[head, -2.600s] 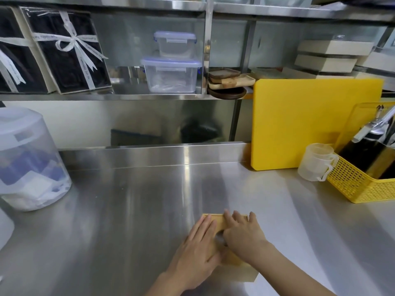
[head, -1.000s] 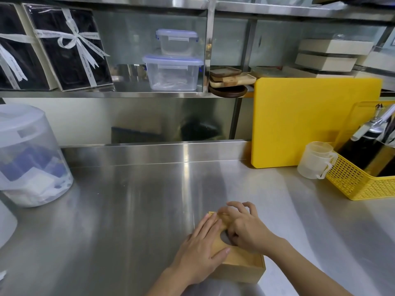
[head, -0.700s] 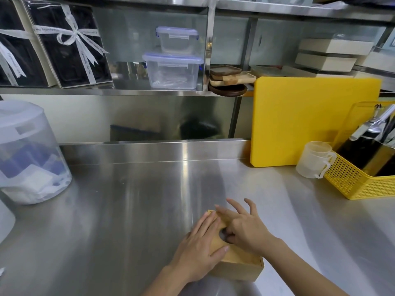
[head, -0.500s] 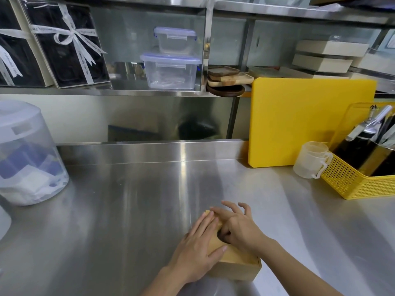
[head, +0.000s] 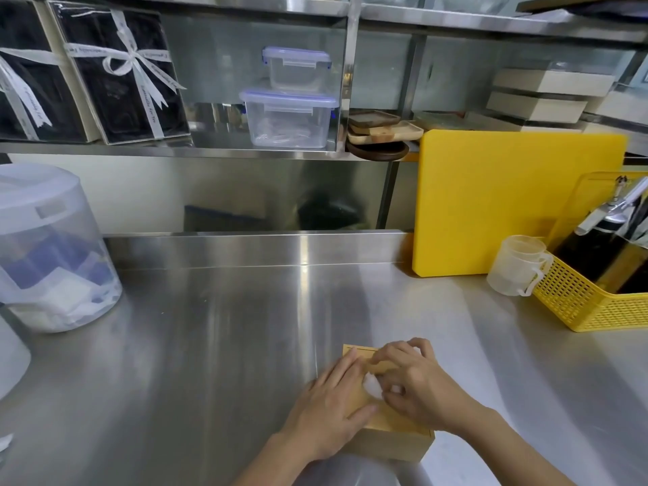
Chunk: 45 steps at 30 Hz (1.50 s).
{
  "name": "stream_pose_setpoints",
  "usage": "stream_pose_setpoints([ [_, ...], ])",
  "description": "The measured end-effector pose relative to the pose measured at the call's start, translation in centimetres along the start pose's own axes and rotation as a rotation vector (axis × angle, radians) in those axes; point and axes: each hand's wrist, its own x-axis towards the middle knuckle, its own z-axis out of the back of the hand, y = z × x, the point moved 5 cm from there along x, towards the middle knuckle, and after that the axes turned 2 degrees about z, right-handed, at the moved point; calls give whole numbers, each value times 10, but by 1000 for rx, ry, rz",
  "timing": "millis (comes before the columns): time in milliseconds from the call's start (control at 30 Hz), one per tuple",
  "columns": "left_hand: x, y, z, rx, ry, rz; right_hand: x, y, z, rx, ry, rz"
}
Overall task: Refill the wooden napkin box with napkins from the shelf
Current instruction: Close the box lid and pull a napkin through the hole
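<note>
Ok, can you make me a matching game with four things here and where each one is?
Things:
1. wooden box
2. cutting board
3. clear tubs
4. cup

Places:
A. stacked on the shelf
B. beside the yellow basket
C. under both hands, left hand and right hand
D. leaning upright at the back of the counter

Pairs: 1-C, 2-D, 3-A, 4-B

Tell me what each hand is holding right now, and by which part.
Left hand lies flat on the wooden napkin box's lid, steadying it. Right hand pinches the tip of the white napkin at the slot.
</note>
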Motion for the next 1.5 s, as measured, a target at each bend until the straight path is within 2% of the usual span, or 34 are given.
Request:
stream_pose_setpoints([
  [200,7,-15,13,40,-53,-65,-16,24,11,-109,-218,254],
  [300,12,-22,12,-32,-78,-85,-25,30,12,-127,-278,264],
  [367,13,-22,13,-139,-139,-75,-29,23,12,-66,-274,202],
  [467,11,-18,16,-229,-214,-72,-31,0,11,128,-203,-80],
  [533,9,-17,16,-216,-243,-122,-28,-12,10,235,-100,-259],
  [600,7,-16,15,-179,-277,-202,-25,-16,3,315,65,-327],
  [667,5,-14,15,-136,-300,-262,-25,-17,-5,329,138,-313],
  [800,0,-16,17,-157,-318,-285,-22,-12,-6,269,71,-232],
  [867,0,-22,20,-166,-289,-229,-22,-6,-4,165,-44,-115],
  [967,7,-20,14,-58,-202,-104,-28,4,-2,14,-204,25],
  [1100,12,-23,13,-31,-216,-80,-39,12,1,-67,-287,68],
  [1167,12,-25,12,-76,-231,-119,-40,8,0,42,-238,2],
  [1233,11,-25,11,-121,-229,-138,-35,-2,4,235,-163,-175],
  [1300,11,-24,11,-155,-229,-158,-30,-11,5,430,0,-309],
  [1400,10,-24,12,-180,-250,-211,-17,-9,1,534,293,-273],
  [1500,8,-24,14,-191,-269,-234,-4,-8,2,472,351,-218],
])
